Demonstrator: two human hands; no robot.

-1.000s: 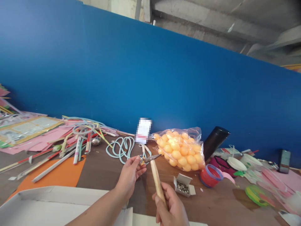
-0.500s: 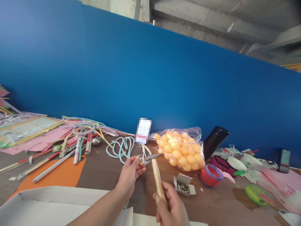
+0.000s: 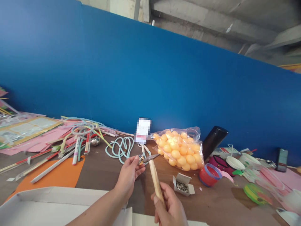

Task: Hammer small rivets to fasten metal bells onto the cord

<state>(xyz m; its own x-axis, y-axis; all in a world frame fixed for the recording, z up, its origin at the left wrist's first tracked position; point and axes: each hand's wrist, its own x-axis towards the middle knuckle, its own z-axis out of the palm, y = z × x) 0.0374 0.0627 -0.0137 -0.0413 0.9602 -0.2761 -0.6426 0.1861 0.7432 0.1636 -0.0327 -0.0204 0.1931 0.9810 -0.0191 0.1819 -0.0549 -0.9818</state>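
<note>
L hand [image 3: 131, 172]: fingers pinched on small shiny ball [image 3: 140, 159], above table [image 3: 202, 207]. R hand [image 3: 170, 202]: fingers wrapped round wooden handle of hammer [image 3: 155, 180], handle slanting up & L; head right by ball, contact unclear. Hammer's pointed end reaches twd bag of orange balls [image 3: 180, 152]; can't tell if touching.

Behind hands: lt blue cord [image 3: 119, 150] in loops, plus badge [image 3: 142, 130] near blue panel [image 3: 141, 72]. R side: open small box [image 3: 182, 185] w/ metal bits, near R hand; red cup [image 3: 210, 174], blk bottle [image 3: 215, 141] tilted, phone [image 3: 281, 160] farther off. L side: messy pile of sticks [image 3: 77, 141], partly over orange sheet [image 3: 61, 171]. White tray [image 3: 54, 201] in front, L forearm across it.
</note>
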